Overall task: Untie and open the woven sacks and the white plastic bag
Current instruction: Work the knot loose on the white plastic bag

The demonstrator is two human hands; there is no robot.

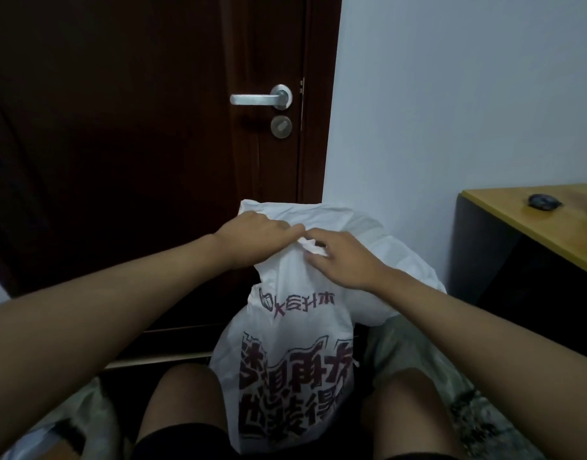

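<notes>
A white woven sack (pixel 285 343) with large red and dark printed characters stands upright between my knees. Its top is gathered into a bunched neck. My left hand (pixel 255 237) grips the gathered top from the left, fingers curled over the fabric. My right hand (pixel 338 257) pinches the tie or fold at the neck from the right. The two hands nearly touch above the sack. A second white sack or bag (pixel 395 260) bulges behind and to the right of the printed one, partly hidden by my right forearm.
A dark brown door (pixel 136 127) with a silver lever handle (pixel 262 97) stands straight ahead. A white wall is to the right. A yellow-topped desk (pixel 531 220) with a small dark object juts in at the right. Pale bags lie by my legs, bottom left (pixel 83 410) and right.
</notes>
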